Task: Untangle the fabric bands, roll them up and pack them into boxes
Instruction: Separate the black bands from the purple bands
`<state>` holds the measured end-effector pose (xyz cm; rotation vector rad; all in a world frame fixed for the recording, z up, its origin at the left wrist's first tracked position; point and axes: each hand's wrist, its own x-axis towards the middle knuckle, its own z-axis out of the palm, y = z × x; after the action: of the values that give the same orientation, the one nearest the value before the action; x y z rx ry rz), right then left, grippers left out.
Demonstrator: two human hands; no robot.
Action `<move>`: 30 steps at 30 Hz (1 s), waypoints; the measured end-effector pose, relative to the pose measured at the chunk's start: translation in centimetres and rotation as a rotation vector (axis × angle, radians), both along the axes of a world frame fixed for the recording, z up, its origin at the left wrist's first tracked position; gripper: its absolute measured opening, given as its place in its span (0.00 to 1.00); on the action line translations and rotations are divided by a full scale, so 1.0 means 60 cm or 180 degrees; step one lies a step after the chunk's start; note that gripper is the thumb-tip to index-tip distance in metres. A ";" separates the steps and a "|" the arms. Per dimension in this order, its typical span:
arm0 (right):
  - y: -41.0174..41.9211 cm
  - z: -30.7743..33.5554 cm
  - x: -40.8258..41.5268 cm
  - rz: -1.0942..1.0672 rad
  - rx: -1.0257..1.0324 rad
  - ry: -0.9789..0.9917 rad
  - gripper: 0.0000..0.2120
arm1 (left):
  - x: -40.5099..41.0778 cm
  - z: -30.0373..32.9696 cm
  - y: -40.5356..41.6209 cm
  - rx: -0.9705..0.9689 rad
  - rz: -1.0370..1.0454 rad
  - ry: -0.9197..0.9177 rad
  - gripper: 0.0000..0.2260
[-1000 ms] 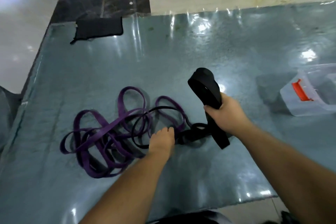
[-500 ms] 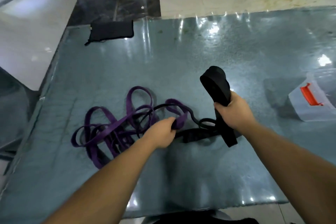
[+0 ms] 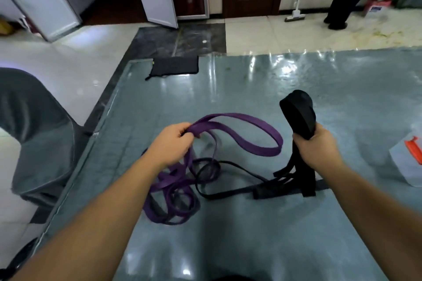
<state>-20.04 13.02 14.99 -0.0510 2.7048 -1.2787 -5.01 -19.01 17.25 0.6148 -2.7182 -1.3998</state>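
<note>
Where the purple band (image 3: 239, 134) dropped from its lifted loop into the heap on the table (image 3: 251, 89), its coils crossed the thin black band (image 3: 228, 194) so thickly that which strand lay over which could not be told. The left hand (image 3: 173, 143) pinched the purple loop in curled fingers, raised above the surface. The right hand (image 3: 317, 146) was clenched round a partly rolled wide black band (image 3: 299, 114), held upright, its loose tail hanging to the table and hiding part of the black tangle behind it. A clear box (image 3: 406, 162) with an orange latch sat at the right, cut off by the frame edge. A dark cloth (image 3: 173, 67) lay at the far left corner. Bare tabletop stretched between the bands and the far edge.
</note>
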 end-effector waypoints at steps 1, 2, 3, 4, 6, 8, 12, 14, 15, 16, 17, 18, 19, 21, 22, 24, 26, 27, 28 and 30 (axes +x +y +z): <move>-0.002 0.010 -0.004 -0.0071 -0.0051 0.0058 0.07 | 0.006 -0.012 -0.010 -0.0126 0.0084 -0.0135 0.10; -0.004 0.022 -0.007 -0.0152 -0.0126 0.0103 0.07 | 0.010 -0.030 -0.020 -0.0257 0.0156 -0.0290 0.09; -0.006 0.037 -0.009 -0.0218 -0.0238 0.0138 0.08 | 0.014 -0.046 -0.029 -0.0386 0.0208 -0.0460 0.09; -0.008 0.053 -0.010 -0.0265 -0.0376 0.0175 0.08 | 0.018 -0.063 -0.038 -0.0486 0.0255 -0.0617 0.10; -0.009 0.086 -0.013 -0.0325 -0.0672 0.0291 0.07 | 0.020 -0.091 -0.048 -0.0566 0.0353 -0.0849 0.12; -0.008 0.125 -0.011 -0.0380 -0.0904 0.0436 0.09 | 0.021 -0.109 -0.051 -0.0692 0.0471 -0.1001 0.12; -0.012 0.208 0.001 -0.0445 -0.1230 0.0686 0.04 | 0.020 -0.131 -0.066 -0.0920 0.0343 -0.1537 0.17; -0.020 0.240 0.010 -0.0421 -0.1380 0.0803 0.03 | 0.014 -0.135 -0.070 -0.1161 -0.0030 -0.1905 0.14; -0.024 0.252 0.012 -0.0399 -0.1428 0.0860 0.03 | 0.007 -0.132 -0.067 -0.1371 -0.0201 -0.2121 0.13; -0.027 0.263 0.016 -0.0385 -0.1459 0.0905 0.04 | 0.000 -0.126 -0.058 -0.1574 -0.0358 -0.2256 0.13; -0.029 0.273 0.017 -0.0375 -0.1490 0.0946 0.04 | -0.010 -0.116 -0.045 -0.1693 -0.0495 -0.2293 0.13; -0.030 0.282 0.019 -0.0368 -0.1527 0.0963 0.05 | -0.022 -0.103 -0.029 -0.1766 -0.0656 -0.2246 0.14; -0.031 0.291 0.020 -0.0347 -0.1590 0.0977 0.05 | -0.036 -0.089 -0.010 -0.1772 -0.0852 -0.2164 0.14; -0.028 0.306 0.024 -0.0355 -0.1714 0.1031 0.05 | -0.061 -0.061 0.027 -0.1688 -0.1204 -0.1978 0.14; -0.026 0.314 0.027 -0.0373 -0.1761 0.1075 0.06 | -0.073 -0.047 0.044 -0.1667 -0.1297 -0.1841 0.13; -0.016 0.327 0.031 -0.0422 -0.1856 0.1156 0.07 | -0.091 -0.019 0.077 -0.1518 -0.1375 -0.1451 0.12; -0.001 0.339 0.035 -0.0477 -0.2010 0.1148 0.07 | -0.098 0.018 0.118 -0.0898 -0.1399 -0.0914 0.16; 0.009 0.346 0.036 -0.0486 -0.2114 0.1120 0.07 | -0.097 0.040 0.141 -0.0435 -0.1375 -0.0644 0.19; 0.020 0.354 0.038 -0.0499 -0.2194 0.1095 0.06 | -0.095 0.065 0.166 0.0012 -0.1391 -0.0378 0.21; 0.043 0.369 0.042 -0.0511 -0.2276 0.1110 0.05 | -0.091 0.110 0.216 0.0665 -0.1530 0.0093 0.20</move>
<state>-17.53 15.57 37.11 -0.1482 2.3703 -2.4182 -10.46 -6.03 23.82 -0.0739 -2.8349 -1.7809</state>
